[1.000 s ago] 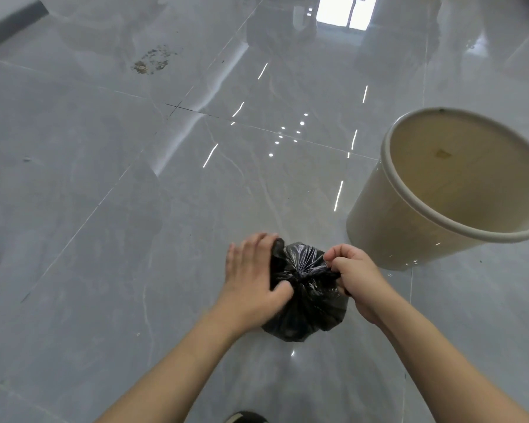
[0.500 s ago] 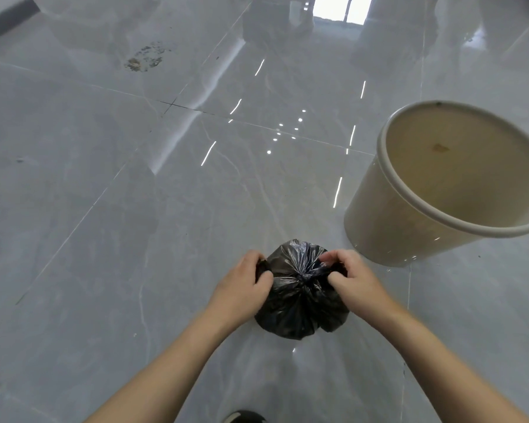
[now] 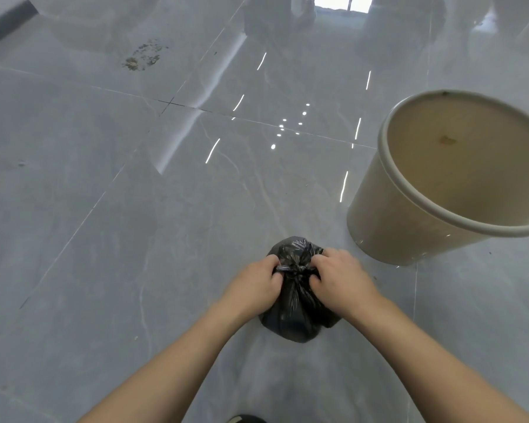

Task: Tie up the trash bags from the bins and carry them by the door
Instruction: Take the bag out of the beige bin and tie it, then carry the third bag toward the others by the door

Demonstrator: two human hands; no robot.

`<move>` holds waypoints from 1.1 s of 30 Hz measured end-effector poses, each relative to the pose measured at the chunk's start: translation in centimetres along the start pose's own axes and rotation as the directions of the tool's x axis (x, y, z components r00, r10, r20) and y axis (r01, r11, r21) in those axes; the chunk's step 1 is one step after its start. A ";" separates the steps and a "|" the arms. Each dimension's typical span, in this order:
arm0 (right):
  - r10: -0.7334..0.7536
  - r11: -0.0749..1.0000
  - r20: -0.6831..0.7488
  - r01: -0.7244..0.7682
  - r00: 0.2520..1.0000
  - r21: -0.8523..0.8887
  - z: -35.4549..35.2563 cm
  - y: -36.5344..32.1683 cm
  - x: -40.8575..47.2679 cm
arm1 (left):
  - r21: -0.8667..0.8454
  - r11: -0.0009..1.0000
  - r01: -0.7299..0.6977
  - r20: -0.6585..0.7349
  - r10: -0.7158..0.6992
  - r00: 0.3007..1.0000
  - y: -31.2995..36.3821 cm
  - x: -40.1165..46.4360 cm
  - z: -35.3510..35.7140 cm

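Black trash bag [image 3: 293,312] sits on the grey floor [image 3: 135,239]; our left hand [image 3: 254,285] and right hand [image 3: 339,279] pinch its knotted neck. A cream bin [image 3: 388,227] stands near, right.

bin [image 3: 416,227] rim cut off right, shoe [image 3: 246,419] — only a sliver

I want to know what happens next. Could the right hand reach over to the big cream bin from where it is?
Probably yes, but not right now. The bin stands close by on that side with bare floor between, yet the right hand is busy pinching the black bag's knot with the left hand.
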State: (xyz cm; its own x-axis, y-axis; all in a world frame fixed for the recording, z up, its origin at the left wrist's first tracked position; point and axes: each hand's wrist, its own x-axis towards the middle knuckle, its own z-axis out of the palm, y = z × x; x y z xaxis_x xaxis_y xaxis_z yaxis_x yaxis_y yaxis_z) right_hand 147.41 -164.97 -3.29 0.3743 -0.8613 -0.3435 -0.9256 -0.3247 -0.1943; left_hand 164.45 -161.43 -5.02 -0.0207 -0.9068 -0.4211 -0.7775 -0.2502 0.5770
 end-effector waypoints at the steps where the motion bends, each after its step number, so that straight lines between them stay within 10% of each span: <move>1: 0.000 1.000 -0.021 0.001 1.000 0.021 -0.2 0.0 0.4 | -0.031 0.999 0.022 -0.011 -0.023 1.000 0.1 0.3 0.0; 15: 0.050 0.976 0.046 -0.059 0.998 0.209 -9.3 -1.0 2.6 | -0.206 0.946 0.252 0.007 -0.256 0.967 7.6 1.4 -8.3; 33: 0.044 0.940 0.141 -0.088 0.989 0.329 -59.5 -12.8 -13.3 | -0.323 0.899 0.297 0.041 -0.300 0.953 36.1 -20.7 -47.6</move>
State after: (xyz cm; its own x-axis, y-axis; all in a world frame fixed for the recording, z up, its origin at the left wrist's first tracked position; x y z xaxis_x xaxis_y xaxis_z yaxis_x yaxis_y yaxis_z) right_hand 150.93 -172.58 58.39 0.3377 -0.8110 -0.4777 -0.8850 -0.1007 -0.4545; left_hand 166.71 -167.90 57.85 0.1877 -0.7752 -0.6031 -0.5020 -0.6035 0.6195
